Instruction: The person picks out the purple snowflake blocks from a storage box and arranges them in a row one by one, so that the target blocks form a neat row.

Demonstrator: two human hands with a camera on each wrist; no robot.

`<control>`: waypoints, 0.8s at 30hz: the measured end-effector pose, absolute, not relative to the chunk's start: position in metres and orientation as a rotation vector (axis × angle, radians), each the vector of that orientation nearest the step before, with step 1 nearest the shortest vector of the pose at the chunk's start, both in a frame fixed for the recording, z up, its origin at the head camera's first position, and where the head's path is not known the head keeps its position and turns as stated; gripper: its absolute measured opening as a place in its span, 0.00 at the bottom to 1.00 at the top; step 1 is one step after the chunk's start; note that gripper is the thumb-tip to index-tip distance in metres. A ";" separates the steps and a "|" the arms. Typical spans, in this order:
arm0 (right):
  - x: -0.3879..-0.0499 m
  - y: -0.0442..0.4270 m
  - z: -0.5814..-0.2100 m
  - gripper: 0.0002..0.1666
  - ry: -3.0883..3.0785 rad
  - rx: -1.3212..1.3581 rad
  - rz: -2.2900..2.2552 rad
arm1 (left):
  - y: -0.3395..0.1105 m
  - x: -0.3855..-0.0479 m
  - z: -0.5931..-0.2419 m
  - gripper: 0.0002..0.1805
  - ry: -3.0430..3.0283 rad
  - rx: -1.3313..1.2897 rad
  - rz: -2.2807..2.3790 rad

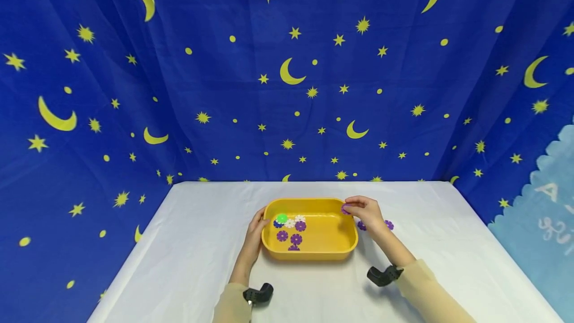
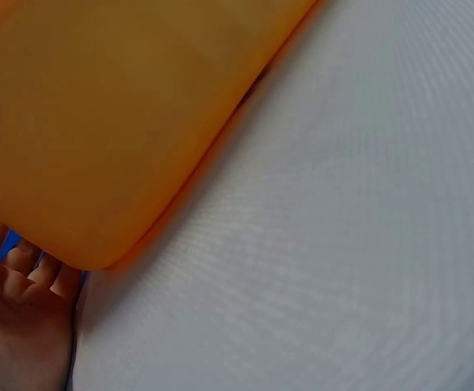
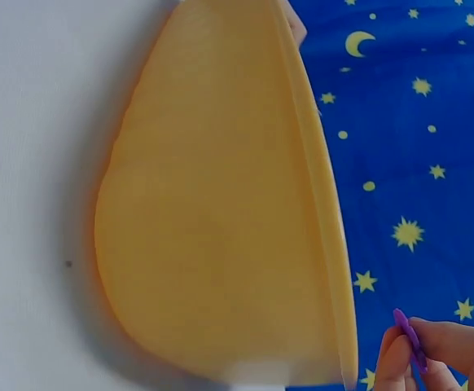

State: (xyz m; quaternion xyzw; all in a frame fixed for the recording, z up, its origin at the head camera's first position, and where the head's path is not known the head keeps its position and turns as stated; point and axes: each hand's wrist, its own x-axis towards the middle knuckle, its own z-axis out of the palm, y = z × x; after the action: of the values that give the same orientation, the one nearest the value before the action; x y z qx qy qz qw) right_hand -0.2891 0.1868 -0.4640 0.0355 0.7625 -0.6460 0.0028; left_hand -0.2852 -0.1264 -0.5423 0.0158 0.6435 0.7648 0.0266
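A yellow tray (image 1: 309, 255) holds several flower-shaped discs at its left side: purple (image 1: 296, 239), white, blue, and a green one (image 1: 281, 218). My left hand (image 1: 253, 238) grips the tray's left end, thumb at the rim; in the left wrist view, the fingers of that hand (image 2: 25, 318) are partly hidden by the tray's side (image 2: 115, 122). Over the tray's back right corner, my right hand (image 1: 369, 216) pinches a purple disc (image 1: 346, 209). The right wrist view shows this disc (image 3: 411, 340) between thumb and fingers of the hand (image 3: 445, 354), beside the tray's rim (image 3: 322, 195).
Purple discs (image 1: 389, 225) lie on the white table (image 1: 202, 223) right of the tray, partly behind my right hand and wrist. A blue curtain (image 1: 251, 103) with yellow moons and stars surrounds the table. Light blue fabric (image 1: 544, 218) hangs at the far right.
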 end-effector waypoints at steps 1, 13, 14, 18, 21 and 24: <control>-0.289 0.189 -0.464 0.21 2.394 0.115 -2.029 | -0.126 -0.285 -0.543 0.28 1.989 0.053 2.363; -0.282 0.213 -0.470 0.19 2.448 0.176 -2.070 | -0.127 -0.284 -0.542 0.28 2.001 0.088 2.349; -0.282 0.215 -0.471 0.18 2.448 0.184 -2.069 | -0.127 -0.283 -0.542 0.28 2.001 0.092 2.348; -0.281 0.225 -0.473 0.16 2.406 0.233 -2.126 | -0.127 -0.283 -0.541 0.28 1.997 0.088 2.345; -0.280 0.233 -0.476 0.12 2.375 0.264 -2.178 | -0.127 -0.282 -0.541 0.28 2.000 0.080 2.339; -0.280 0.241 -0.477 0.09 2.334 0.294 -2.234 | -0.127 -0.283 -0.541 0.28 2.006 0.083 2.332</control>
State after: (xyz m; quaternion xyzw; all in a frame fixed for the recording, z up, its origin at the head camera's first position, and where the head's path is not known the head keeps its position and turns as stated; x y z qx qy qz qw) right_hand -0.2796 0.2413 -0.4771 0.0905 0.7184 -0.6878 -0.0512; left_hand -0.2834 -0.1266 -0.5410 0.0268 0.6516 0.7574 0.0320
